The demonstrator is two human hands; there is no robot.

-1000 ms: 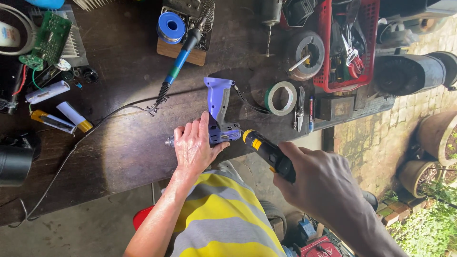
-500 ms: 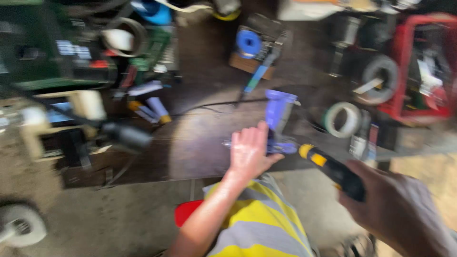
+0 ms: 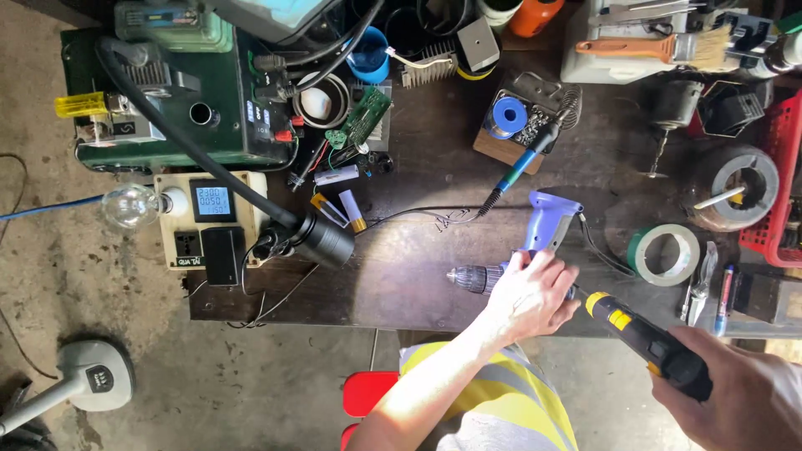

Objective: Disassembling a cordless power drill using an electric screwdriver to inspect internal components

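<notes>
A purple cordless drill [image 3: 547, 224] lies on its side on the dark workbench [image 3: 418, 267], chuck pointing left. My left hand [image 3: 533, 294] presses down on the drill's body and holds it. My right hand [image 3: 743, 397] grips a black and yellow electric screwdriver [image 3: 643, 338] whose tip points at the drill, right beside my left hand. The tip itself is hidden behind my fingers.
A blue soldering iron [image 3: 522, 171] and solder spool [image 3: 506, 114] lie behind the drill. A tape roll [image 3: 666, 255], pliers [image 3: 700, 282] and red basket [image 3: 773, 167] are at right. A green machine [image 3: 167, 83], meter box [image 3: 209, 219], bulb [image 3: 129, 206] and black hose [image 3: 322, 240] occupy the left. A red stool [image 3: 368, 392] is below.
The camera view has swung left and steadied, so the bench's left side now shows. Both hands stay on the drill and screwdriver in much the same pose.
</notes>
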